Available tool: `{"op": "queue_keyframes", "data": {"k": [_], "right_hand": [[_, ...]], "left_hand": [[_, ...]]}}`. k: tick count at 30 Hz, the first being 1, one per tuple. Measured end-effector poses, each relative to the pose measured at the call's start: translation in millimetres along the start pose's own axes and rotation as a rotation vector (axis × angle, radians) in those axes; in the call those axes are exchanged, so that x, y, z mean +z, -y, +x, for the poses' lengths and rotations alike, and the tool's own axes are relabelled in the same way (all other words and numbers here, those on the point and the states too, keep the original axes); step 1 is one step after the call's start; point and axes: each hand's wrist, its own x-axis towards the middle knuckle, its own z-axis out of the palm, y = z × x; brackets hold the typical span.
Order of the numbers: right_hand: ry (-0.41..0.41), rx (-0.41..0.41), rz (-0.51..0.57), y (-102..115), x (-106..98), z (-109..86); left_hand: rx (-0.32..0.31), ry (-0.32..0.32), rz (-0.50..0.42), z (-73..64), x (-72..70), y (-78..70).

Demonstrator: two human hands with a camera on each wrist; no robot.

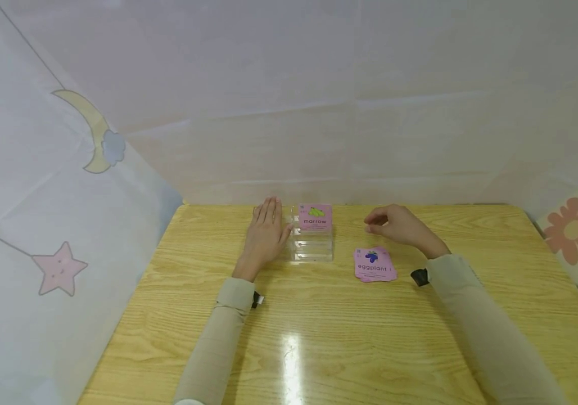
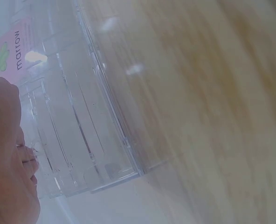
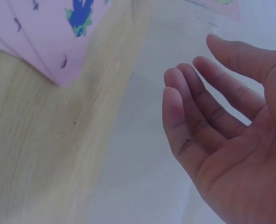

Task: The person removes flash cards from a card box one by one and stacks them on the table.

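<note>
A clear plastic tiered holder (image 1: 313, 251) stands at the table's far edge. The pink "marrow" card (image 1: 315, 217) sits at the back of its right side and shows also in the left wrist view. My left hand (image 1: 265, 233) lies over the holder's left side with straight fingers, palm down. To the right of the holder, my right hand (image 1: 395, 225) hovers with loosely bent fingers. The right wrist view shows its palm (image 3: 243, 158) with nothing in it. Nearer to me than this hand is a slightly fanned stack of pink cards (image 1: 375, 264), "eggplant" on top.
The wooden table (image 1: 248, 349) has a glossy light reflection near the front. A pale wall covering (image 1: 279, 140) rises right behind the holder. Another decorated covering (image 1: 117, 242) stands along the left side.
</note>
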Motion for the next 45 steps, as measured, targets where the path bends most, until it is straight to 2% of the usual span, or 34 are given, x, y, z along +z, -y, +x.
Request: {"op": "queue_keyframes", "data": {"k": [10, 30, 38, 45], "right_hand": [[-0.070, -0.068, -0.033, 20.8, -1.9, -1.5], [-0.157, -0.176, -0.105, 43.1, 10.9, 7.0], [-0.169, -0.234, -0.137, 55.1, 17.6, 16.1], [-0.153, -0.246, -0.150, 66.1, 24.0, 24.0]], "left_hand": [[-0.006, 0.007, -0.015, 0.4, -2.0, -0.5], [-0.015, 0.008, -0.021, -0.9, -0.6, -2.0], [-0.004, 0.000, -0.025, -0.8, 1.5, -0.4], [0.002, -0.011, -0.013, 0.0, 3.0, 0.5]]}}
